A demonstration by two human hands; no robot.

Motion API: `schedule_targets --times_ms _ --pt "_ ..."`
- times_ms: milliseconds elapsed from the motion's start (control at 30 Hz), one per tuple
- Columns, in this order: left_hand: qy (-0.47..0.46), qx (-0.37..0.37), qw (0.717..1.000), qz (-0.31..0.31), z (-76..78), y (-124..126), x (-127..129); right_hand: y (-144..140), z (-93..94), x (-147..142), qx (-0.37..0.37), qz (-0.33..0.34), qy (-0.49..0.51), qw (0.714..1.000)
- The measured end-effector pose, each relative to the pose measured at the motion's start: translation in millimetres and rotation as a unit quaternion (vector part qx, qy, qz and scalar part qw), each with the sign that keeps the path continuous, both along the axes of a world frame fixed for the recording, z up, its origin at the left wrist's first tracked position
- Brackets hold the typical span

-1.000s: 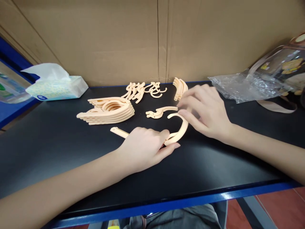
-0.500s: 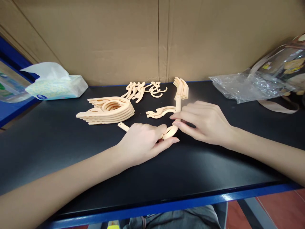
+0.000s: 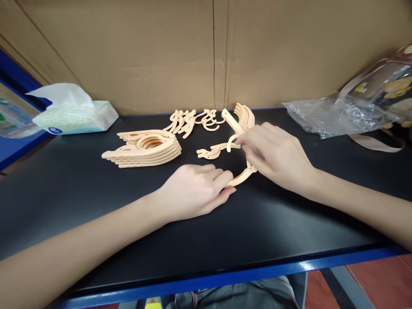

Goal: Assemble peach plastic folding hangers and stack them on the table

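Two bare forearms reach over the black tabletop (image 3: 80, 206), which has a cardboard wall (image 3: 161, 51) at its back. A tissue pack (image 3: 72, 116) sits far left, and crumpled clear plastic (image 3: 334, 118) lies far right.

Near the middle rests a stack of peach hanger arms (image 3: 144, 150), with a cluster of small hooks (image 3: 193, 119) behind it and a single hook piece (image 3: 214, 151) just beside the hands.

The left hand (image 3: 193, 191) lies low on the table, fingers curled and pinching the near end of a peach hanger piece (image 3: 241, 176). The right hand (image 3: 277, 156) is closed around the far part, thumb and fingers gripping it.

A second ago the piece lay flat, its straight end pointing left past the left hand. Now that arm stands up and leans away toward the wall, so the part has been swung over; it seems to hinge at the curve, though fingers hide the joint. The folding looks roughly midway.
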State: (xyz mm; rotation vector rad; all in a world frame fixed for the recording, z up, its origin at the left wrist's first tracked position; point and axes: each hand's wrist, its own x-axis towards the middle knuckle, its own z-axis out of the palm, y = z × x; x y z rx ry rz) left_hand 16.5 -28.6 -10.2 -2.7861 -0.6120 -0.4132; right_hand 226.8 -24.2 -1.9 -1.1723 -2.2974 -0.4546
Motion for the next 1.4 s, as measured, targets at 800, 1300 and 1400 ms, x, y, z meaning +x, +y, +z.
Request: schedule_targets --times_ms 800,1300,1400 --pt "-0.042 -0.084 0.995 0.034 0.0 11.6 -3.3 21.4 -9.5 17.6 -0.019 -0.108 -0.175 0.978" --pt "-0.045 -0.110 0.984 0.135 -3.4 13.6 -4.9 20.9 -6.8 18.1 -0.064 -0.098 -0.181 0.977" --pt "-0.035 -0.072 0.987 0.140 -2.4 13.4 -5.0 20.9 -7.5 18.6 -0.054 -0.092 -0.187 0.976"
